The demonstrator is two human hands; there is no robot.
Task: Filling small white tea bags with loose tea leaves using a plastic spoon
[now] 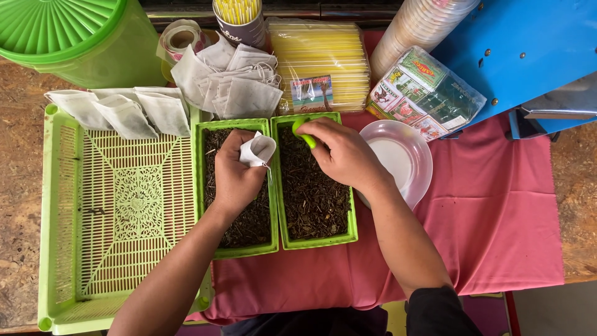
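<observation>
Head view, left hand (236, 177) fingers pinching white filter bag (257, 150) mouth-up, right hand (342, 155) fingers clamped on green scoop (303, 132), pointing upper-left.

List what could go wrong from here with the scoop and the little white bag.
1. The left hand holds the small white bag open over the rim between the two green tea trays; loose leaves could miss the narrow mouth and fall on the pink cloth.
2. The right hand grips the green scoop at the tray's far edge; a heaped scoop may spill in transit.
3. The bag looks flimsy and could fold shut.
</observation>
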